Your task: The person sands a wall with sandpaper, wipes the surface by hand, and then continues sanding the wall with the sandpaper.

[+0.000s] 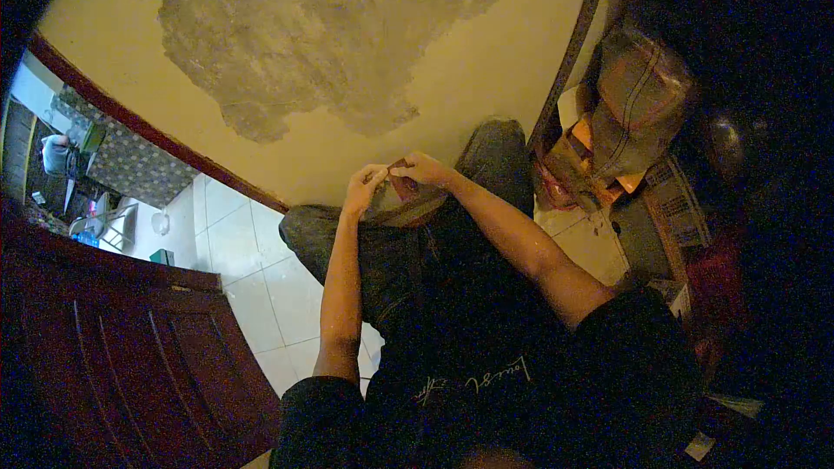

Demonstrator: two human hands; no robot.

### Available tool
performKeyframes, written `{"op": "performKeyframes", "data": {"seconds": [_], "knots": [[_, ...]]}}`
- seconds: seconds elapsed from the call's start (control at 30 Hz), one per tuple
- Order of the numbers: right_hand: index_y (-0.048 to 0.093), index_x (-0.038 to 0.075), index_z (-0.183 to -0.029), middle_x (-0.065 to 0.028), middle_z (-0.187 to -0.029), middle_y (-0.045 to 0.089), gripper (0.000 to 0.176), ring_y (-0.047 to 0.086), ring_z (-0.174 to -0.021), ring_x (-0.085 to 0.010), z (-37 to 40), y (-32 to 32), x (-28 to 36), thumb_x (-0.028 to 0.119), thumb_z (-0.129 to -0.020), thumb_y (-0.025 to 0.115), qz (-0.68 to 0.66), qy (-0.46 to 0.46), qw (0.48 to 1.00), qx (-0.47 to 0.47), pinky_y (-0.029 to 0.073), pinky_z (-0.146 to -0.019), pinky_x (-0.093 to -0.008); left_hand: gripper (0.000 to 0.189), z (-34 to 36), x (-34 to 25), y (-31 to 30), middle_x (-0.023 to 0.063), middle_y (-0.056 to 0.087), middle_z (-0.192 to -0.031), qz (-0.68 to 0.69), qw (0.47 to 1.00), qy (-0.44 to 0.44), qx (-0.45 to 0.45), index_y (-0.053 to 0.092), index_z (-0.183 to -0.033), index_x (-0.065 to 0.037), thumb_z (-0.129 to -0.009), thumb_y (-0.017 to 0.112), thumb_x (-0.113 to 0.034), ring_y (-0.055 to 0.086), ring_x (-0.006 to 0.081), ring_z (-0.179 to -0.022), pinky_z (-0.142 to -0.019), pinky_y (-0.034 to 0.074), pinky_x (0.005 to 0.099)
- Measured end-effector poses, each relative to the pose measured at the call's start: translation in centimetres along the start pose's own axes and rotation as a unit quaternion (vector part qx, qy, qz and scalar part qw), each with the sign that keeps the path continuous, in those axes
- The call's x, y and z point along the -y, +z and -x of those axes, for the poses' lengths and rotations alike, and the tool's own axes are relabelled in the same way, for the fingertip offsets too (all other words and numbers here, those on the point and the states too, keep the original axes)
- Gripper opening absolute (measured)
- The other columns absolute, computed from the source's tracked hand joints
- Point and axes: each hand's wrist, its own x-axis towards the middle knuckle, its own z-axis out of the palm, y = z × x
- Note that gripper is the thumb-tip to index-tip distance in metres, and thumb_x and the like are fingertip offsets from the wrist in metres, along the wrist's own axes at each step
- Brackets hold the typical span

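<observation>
My left hand (365, 191) and my right hand (422, 171) meet in front of me, just above my lap. Between them is a small, thin reddish-brown piece (403, 186); its exact kind is too dim and small to make out. The fingers of my right hand are closed on its upper edge. My left fingertips are pinched together at its left side, close to the right fingertips. Below the hands are my dark trousers (321, 239), with my knees near the wall.
A wall (486, 61) with a large peeled patch stands right ahead. On the left is a dark red panelled door (174, 356), beside a doorway onto a tiled floor (261, 295). A stuffed bag (643, 78) sits on the right, above boxes and clutter.
</observation>
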Motion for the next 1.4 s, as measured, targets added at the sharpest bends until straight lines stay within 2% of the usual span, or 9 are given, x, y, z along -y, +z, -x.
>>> {"op": "performKeyframes", "data": {"seconds": [0.37,0.47,0.53,0.63,0.77,1.03,1.13,1.33,1.4], "knots": [[0.069,0.01,-0.109,-0.0053,-0.094,0.072,0.036,0.066,-0.081,-0.0185,0.3,-0.3,0.8,0.038,-0.089,0.059,-0.03,-0.019,0.998,0.046,0.052,-0.077,-0.0359,0.024,-0.2,0.0,0.1,-0.0029,0.064,-0.079,-0.022,1.0,-0.009,-0.017,0.068,-0.099,-0.006,-0.096,0.057,-0.027,0.052,0.006,-0.069,-0.062,0.042,0.0227],[0.069,0.011,-0.11,-0.0041,-0.094,0.072,0.033,0.065,-0.08,-0.019,0.7,-0.5,1.9,0.036,-0.09,0.058,-0.014,-0.019,0.999,0.041,0.051,-0.078,-0.0354,0.025,-0.5,0.7,0.0,-0.0028,0.063,-0.078,-0.018,0.999,0.009,-0.025,0.067,-0.098,-0.006,-0.097,0.056,-0.028,0.052,0.0065,-0.068,-0.061,0.042,0.023],[0.07,0.004,-0.102,-0.0017,-0.079,0.069,0.034,0.062,-0.072,-0.0131,1.4,-0.5,3.0,0.035,-0.091,0.06,0.004,-0.017,1.0,0.004,0.05,-0.07,-0.032,0.025,-0.5,0.6,-0.1,-0.0027,0.063,-0.078,-0.019,0.999,0.015,-0.021,0.067,-0.097,-0.006,-0.097,0.055,-0.029,0.053,0.0067,-0.068,-0.061,0.041,0.0231],[0.071,0.005,-0.101,-0.0014,-0.078,0.069,0.033,0.062,-0.071,-0.0126,1.1,-0.5,2.6,0.035,-0.09,0.061,-0.102,-0.001,0.993,0.052,0.05,-0.069,-0.0317,0.026,-0.8,0.9,-0.2,-0.0022,0.062,-0.077,-0.021,0.999,-0.009,-0.023,0.066,-0.095,-0.006,-0.097,0.055,-0.029,0.052,0.0067,-0.067,-0.06,0.041,0.0232],[0.07,0.01,-0.103,-0.0016,-0.082,0.07,0.031,0.063,-0.074,-0.014,0.9,-0.6,2.2,0.035,-0.094,0.054,-0.066,-0.005,0.995,0.071,0.052,-0.073,-0.033,0.026,-0.8,1.0,-0.1,-0.002,0.062,-0.076,-0.023,1.0,0.001,-0.021,0.065,-0.092,-0.006,-0.098,0.054,-0.029,0.052,0.0065,-0.067,-0.061,0.041,0.0233],[0.071,0.005,-0.098,-0.0014,-0.078,0.069,0.035,0.061,-0.07,-0.0124,0.8,0.0,2.4,0.038,-0.089,0.063,-0.131,-0.031,0.99,0.05,0.05,-0.067,-0.0318,0.028,-0.4,-0.1,0.2,-0.0005,0.062,-0.076,-0.029,0.999,0.006,-0.016,0.065,-0.09,-0.002,-0.098,0.054,-0.026,0.053,0.0078,-0.07,-0.065,0.043,0.024],[0.071,0.005,-0.097,-0.0038,-0.077,0.069,0.04,0.061,-0.07,-0.0138,1.4,-0.7,3.3,0.042,-0.088,0.062,-0.037,-0.018,0.999,0.024,0.05,-0.067,-0.0335,0.028,-0.4,0.2,0.3,-0.0001,0.061,-0.075,-0.039,0.999,0.013,-0.035,0.065,-0.088,-0.002,-0.098,0.053,-0.026,0.053,0.0083,-0.069,-0.065,0.042,0.0243],[0.07,0.004,-0.095,-0.0061,-0.078,0.069,0.041,0.062,-0.07,-0.015,1.1,-0.7,3.1,0.043,-0.087,0.06,-0.024,-0.005,0.999,0.038,0.049,-0.066,-0.0355,0.032,-0.3,-0.3,0.5,-0.0005,0.058,-0.072,-0.013,0.997,-0.029,-0.064,0.061,-0.079,-0.003,-0.098,0.052,-0.027,0.051,0.0086,-0.067,-0.063,0.041,0.0255],[0.071,0.004,-0.095,-0.0056,-0.078,0.068,0.04,0.062,-0.071,-0.0146,1.1,-0.4,2.7,0.042,-0.088,0.06,-0.013,-0.017,0.999,0.023,0.049,-0.066,-0.0349,0.034,-0.2,-0.6,0.5,-0.0005,0.055,-0.069,-0.043,0.997,0.026,-0.058,0.059,-0.075,-0.005,-0.098,0.052,-0.028,0.049,0.0089,-0.064,-0.061,0.04,0.0259]]}}
